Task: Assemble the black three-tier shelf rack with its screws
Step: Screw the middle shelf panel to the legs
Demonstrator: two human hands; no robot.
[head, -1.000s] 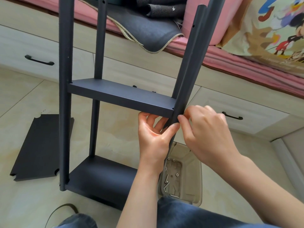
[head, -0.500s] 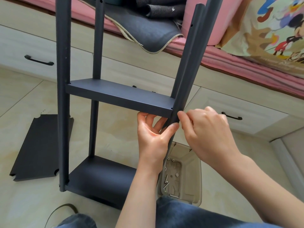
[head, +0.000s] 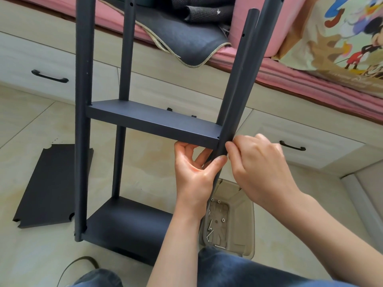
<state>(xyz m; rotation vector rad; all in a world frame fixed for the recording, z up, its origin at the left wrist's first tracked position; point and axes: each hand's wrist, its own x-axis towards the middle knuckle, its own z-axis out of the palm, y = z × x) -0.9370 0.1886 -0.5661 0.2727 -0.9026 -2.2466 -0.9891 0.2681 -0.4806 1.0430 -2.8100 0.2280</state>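
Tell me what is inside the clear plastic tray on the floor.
The clear plastic tray holds loose silver screws along its left side. The left forearm and black post cover its left edge, so more may lie hidden there.

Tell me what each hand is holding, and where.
Left hand grips the front-right pole just below the middle shelf; right hand pinches there, item hidden.

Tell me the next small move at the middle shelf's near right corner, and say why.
Probably keep turning the screw in with the right hand, whose fingertips pinch at the front right post beside the middle shelf corner. The left hand grips that post just below, steadying it. The screw itself is hidden.
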